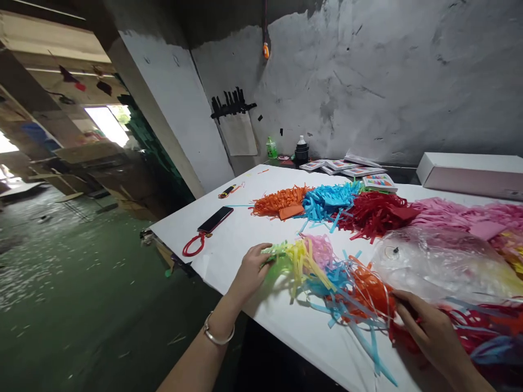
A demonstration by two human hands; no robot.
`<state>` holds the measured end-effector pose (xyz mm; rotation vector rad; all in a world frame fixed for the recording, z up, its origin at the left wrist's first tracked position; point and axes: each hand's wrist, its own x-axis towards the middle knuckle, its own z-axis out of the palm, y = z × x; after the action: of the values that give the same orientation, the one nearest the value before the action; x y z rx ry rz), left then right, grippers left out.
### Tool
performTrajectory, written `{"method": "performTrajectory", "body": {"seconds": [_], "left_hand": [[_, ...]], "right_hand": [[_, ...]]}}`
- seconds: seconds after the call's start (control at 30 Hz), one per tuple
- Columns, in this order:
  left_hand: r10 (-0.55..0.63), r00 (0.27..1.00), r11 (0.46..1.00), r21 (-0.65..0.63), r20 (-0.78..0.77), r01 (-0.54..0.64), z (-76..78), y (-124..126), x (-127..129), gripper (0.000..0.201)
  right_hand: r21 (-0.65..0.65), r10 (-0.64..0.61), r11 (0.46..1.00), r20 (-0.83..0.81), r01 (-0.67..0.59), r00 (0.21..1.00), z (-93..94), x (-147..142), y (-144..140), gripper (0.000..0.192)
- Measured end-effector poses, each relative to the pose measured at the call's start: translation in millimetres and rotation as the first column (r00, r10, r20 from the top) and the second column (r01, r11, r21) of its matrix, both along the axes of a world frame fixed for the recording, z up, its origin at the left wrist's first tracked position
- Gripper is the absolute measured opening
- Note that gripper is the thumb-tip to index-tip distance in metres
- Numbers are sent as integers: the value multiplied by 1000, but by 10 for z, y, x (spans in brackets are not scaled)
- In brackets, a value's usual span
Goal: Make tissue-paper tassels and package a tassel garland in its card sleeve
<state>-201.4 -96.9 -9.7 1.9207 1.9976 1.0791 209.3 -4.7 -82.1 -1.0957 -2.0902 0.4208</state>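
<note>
A multicoloured fringed paper garland (302,261) stretches across the near part of the table, passing from pale green through yellow, pink and blue to orange and red. At its pale green end, my left hand (251,269) has its thumb and fingers closed on the paper. My right hand (433,329) pinches the garland around its orange and red part; the fingertips are partly hidden. Thin pale strings and loose blue strips lie across this section. Beside my right hand is a clear plastic bag (433,264). More red and blue fringe lies under and beyond that hand.
Behind lie fringe bundles: orange (278,201), blue (330,200), dark red (373,212) and pink (449,215). A phone (216,219) with a red strap and a yellow-black cutter (227,191) lie left. Printed packets (343,166) and a white box (469,174) stand along the wall.
</note>
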Motion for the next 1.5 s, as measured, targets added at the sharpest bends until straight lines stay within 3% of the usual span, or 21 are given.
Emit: {"method": "performTrajectory", "body": {"seconds": [0.1,0.17,0.27,0.33,0.4,0.53,0.63,0.73,0.8,0.87,0.93,1.1,1.2,1.4,1.5], "left_hand": [[-6,998,1000,7,56,6,54,-215,194,36],[-65,986,998,-11,152,67,10,-306,461,43],[-166,885,980,-28,435,198,-98,-321,937,41],[-172,821,974,-29,544,224,-151,-274,1216,33],[-181,792,967,-41,582,252,-171,-213,1416,24],[-265,796,938,-46,544,344,-153,-116,1563,18],[-355,788,916,18,503,401,-149,-62,1562,29],[-323,741,915,-5,589,404,-189,3,1588,17],[-199,662,939,-53,723,340,-230,48,1620,19],[-56,527,957,-106,848,272,-268,84,1643,24],[34,403,961,-140,914,238,-292,106,1647,29],[55,336,963,-140,940,232,-303,112,1631,30],[47,275,952,-127,960,280,-303,106,1642,29],[111,52,928,-122,992,351,-336,106,1650,24],[119,10,914,-114,993,389,-354,109,1634,26]], "right_hand": [[-7,-102,995,-69,102,992,103,-56,-61,29],[-31,-67,997,-121,64,990,254,-176,-182,27],[-144,127,976,-228,-163,965,549,-445,-416,25],[-264,257,903,-303,-340,918,714,-626,-521,28],[-301,308,851,-379,-431,873,796,-752,-542,26],[-360,288,807,-453,-469,844,697,-782,-439,23],[-459,221,737,-530,-496,818,540,-737,-391,26],[-507,169,687,-585,-520,793,448,-735,-391,26],[-516,94,715,-597,-471,797,429,-744,-394,28],[-525,20,761,-568,-381,823,429,-746,-395,28],[-500,43,805,-488,-319,872,437,-744,-403,27],[-325,159,909,-306,-260,938,456,-756,-445,22],[-295,165,923,-278,-248,946,461,-759,-441,19],[-261,197,927,-276,-270,941,466,-766,-412,16],[-242,202,931,-286,-275,936,468,-767,-423,17]]}}
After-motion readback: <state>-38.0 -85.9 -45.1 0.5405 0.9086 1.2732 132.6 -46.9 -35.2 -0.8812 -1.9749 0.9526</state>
